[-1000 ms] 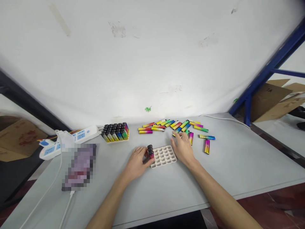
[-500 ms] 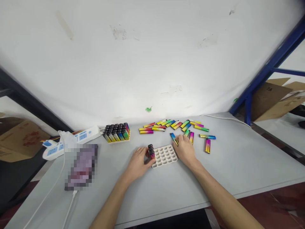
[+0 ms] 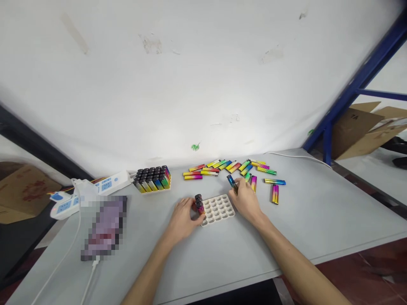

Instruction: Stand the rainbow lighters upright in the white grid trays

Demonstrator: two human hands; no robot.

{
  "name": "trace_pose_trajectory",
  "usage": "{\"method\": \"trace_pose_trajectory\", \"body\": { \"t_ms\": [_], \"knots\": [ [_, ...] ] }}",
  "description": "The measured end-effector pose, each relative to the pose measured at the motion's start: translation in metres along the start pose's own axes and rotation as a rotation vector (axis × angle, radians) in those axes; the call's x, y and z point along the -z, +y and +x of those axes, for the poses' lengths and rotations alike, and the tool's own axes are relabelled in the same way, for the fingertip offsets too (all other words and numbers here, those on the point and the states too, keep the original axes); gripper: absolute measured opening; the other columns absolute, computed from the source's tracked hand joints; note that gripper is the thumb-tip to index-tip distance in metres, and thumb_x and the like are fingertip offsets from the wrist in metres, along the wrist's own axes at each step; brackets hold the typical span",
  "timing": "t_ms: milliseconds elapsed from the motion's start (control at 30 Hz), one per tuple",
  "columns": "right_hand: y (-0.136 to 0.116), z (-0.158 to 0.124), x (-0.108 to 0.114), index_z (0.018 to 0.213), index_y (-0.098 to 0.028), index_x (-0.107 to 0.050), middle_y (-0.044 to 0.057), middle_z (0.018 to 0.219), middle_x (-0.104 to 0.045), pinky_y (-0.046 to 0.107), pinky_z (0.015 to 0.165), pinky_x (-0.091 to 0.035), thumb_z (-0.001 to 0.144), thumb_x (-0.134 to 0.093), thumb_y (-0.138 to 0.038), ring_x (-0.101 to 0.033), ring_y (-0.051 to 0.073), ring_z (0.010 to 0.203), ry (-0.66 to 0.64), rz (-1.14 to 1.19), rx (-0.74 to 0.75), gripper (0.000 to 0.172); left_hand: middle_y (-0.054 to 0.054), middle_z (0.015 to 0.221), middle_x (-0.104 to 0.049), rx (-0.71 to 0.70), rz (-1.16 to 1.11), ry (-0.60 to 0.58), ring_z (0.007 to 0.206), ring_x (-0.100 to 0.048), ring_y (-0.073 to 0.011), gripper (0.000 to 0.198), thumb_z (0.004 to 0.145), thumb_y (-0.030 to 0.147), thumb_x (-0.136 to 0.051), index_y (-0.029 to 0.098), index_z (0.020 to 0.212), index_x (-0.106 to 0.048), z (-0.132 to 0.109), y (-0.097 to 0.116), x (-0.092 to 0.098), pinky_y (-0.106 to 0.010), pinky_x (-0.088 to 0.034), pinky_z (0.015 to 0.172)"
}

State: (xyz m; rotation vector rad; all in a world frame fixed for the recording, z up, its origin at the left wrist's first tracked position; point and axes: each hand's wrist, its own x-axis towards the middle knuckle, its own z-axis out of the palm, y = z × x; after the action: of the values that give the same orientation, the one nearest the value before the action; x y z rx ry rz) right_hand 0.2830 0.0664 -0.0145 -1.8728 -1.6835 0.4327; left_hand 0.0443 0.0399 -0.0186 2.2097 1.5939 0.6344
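Observation:
A white tray (image 3: 219, 219) with rows of holes lies on the table in front of me. Several lighters (image 3: 199, 203) with black tops stand upright in its left column. My left hand (image 3: 183, 218) is curled round these lighters at the tray's left end, thumb at the front and fingers behind. Beyond the tray's right end, my right hand (image 3: 247, 199) pinches a blue-and-yellow lighter (image 3: 231, 182), tilted with its dark end up. The hand hides its lower part. Just past my right fingers lie a green lighter (image 3: 248, 176) and a magenta-yellow lighter (image 3: 253, 184).
Loose colourful lighters (image 3: 233, 166) lie scattered along the wall. At the back left, a block of upright lighters (image 3: 154, 180) stands in another white tray. A power strip (image 3: 110, 182) and a blurred-out phone-like object (image 3: 104, 228) with a cable (image 3: 89, 277) occupy the left side.
My right hand has tipped the blue-and-yellow lighter up from the table. My left hand stays at the tray's left end, and the view has shifted slightly.

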Motion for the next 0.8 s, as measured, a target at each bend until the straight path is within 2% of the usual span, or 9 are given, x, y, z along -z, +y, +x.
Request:
{"method": "trace_pose_trajectory", "body": {
  "t_ms": [133, 233, 367, 500, 633, 800],
  "knots": [
    [-0.0011, -0.0027, 0.0005, 0.102, -0.023, -0.036, 0.002, 0.088, -0.058, 0.031, 0.065, -0.043, 0.085, -0.047, -0.025, -0.058, 0.019, 0.07, -0.052, 0.261, 0.049, 0.019, -0.003, 0.082, -0.06, 0.005, -0.001, -0.007, 0.086, -0.058, -0.0269, 0.02, 0.078, 0.031, -0.069, 0.022, 0.078, -0.051, 0.0008, 0.0018, 0.0008, -0.041, -0.046, 0.077],
    [-0.0024, -0.0043, -0.0003, 0.099, -0.024, -0.032, -0.003, 0.08, -0.054, 0.029, 0.061, -0.041, 0.084, -0.046, -0.024, -0.054, 0.018, 0.064, -0.076, 0.344, 0.067, 0.02, -0.003, 0.084, -0.06, 0.005, -0.005, -0.017, 0.087, -0.057, -0.0267, 0.02, 0.079, 0.031, -0.069, 0.022, 0.079, -0.052, 0.0004, 0.0014, 0.0009, -0.041, -0.046, 0.078],
    [-0.0054, -0.0059, 0.0017, 0.11, -0.024, -0.037, -0.005, 0.07, -0.053, 0.029, 0.06, -0.039, 0.09, -0.045, -0.028, -0.053, 0.019, 0.06, -0.114, 0.36, 0.065, 0.023, -0.004, 0.086, -0.06, 0.001, -0.012, -0.035, 0.088, -0.057, -0.0267, 0.019, 0.082, 0.034, -0.068, 0.021, 0.083, -0.053, -0.0013, -0.0022, 0.0006, -0.041, -0.046, 0.079],
    [-0.0062, -0.0074, 0.0027, 0.123, -0.025, -0.041, -0.003, 0.072, -0.059, 0.03, 0.061, -0.039, 0.097, -0.04, -0.045, -0.054, 0.02, 0.061, -0.114, 0.333, 0.08, 0.032, -0.005, 0.092, -0.061, -0.028, -0.015, -0.047, 0.092, -0.056, -0.0272, 0.022, 0.086, 0.039, -0.066, 0.02, 0.09, -0.056, -0.0026, -0.0051, 0.0013, -0.042, -0.046, 0.083],
    [-0.0052, -0.0078, 0.0001, 0.121, -0.024, -0.047, 0.002, 0.083, -0.064, 0.03, 0.065, -0.04, 0.099, -0.037, -0.05, -0.057, 0.02, 0.068, -0.102, 0.269, 0.119, 0.036, -0.005, 0.092, -0.06, -0.034, -0.006, -0.057, 0.092, -0.056, -0.0271, 0.024, 0.088, 0.042, -0.065, 0.02, 0.089, -0.056, -0.0029, -0.0038, 0.0026, -0.042, -0.046, 0.083],
    [-0.0036, -0.0078, 0.0, 0.114, -0.023, -0.052, 0.002, 0.077, -0.06, 0.03, 0.066, -0.038, 0.102, -0.023, -0.048, -0.056, 0.021, 0.071, -0.067, 0.26, 0.153, 0.04, -0.004, 0.088, -0.059, -0.023, 0.02, -0.054, 0.091, -0.054, -0.027, 0.026, 0.088, 0.044, -0.065, 0.02, 0.084, -0.054, -0.0045, -0.0009, 0.004, -0.042, -0.044, 0.082]
  ]
}}
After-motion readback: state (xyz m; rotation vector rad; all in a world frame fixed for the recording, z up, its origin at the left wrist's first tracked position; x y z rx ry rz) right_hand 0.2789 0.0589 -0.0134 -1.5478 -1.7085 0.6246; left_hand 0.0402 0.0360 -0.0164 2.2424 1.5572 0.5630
